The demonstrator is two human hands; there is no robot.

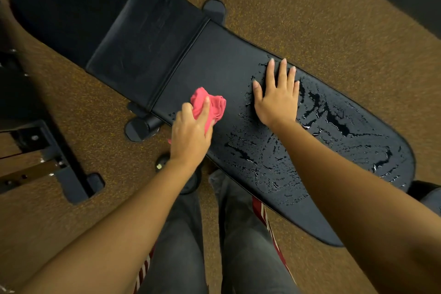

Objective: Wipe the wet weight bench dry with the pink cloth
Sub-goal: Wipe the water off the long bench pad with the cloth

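Observation:
A black padded weight bench runs from the upper left to the lower right. Water beads and streaks cover its long pad toward the right end. My left hand grips the bunched pink cloth and holds it against the pad near the seam. My right hand lies flat on the wet pad with its fingers spread, just right of the cloth. The pad between the seam and my right hand shows few drops.
Brown speckled floor surrounds the bench. A black metal frame foot stands at the left. The bench's round black feet stick out near the seam. My legs in grey trousers stand against the bench's near edge.

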